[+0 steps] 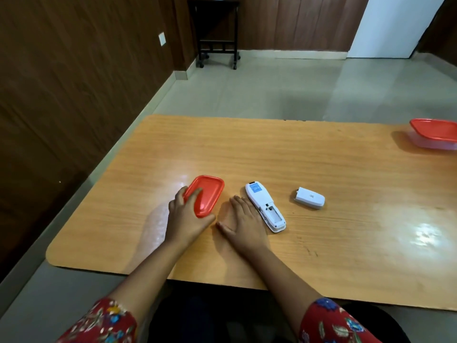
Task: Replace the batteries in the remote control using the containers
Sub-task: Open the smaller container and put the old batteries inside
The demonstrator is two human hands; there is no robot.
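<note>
A white remote control [265, 206] lies face down on the wooden table [321, 174], its battery compartment uncovered and looking empty. Its white battery cover [309, 198] lies apart to the right. My left hand [185, 219] grips the near end of a red-lidded container [206, 194], fingers over the lid. My right hand [243, 222] rests flat on the table, fingers spread, just left of the remote and touching its side. A second red-lidded clear container [435, 134] stands at the far right edge. No batteries are visible.
The table's rounded left corner and front edge are close to my arms. Beyond the table lie a tiled floor, wood-panelled walls and a small dark wheeled stand [216, 33] at the back.
</note>
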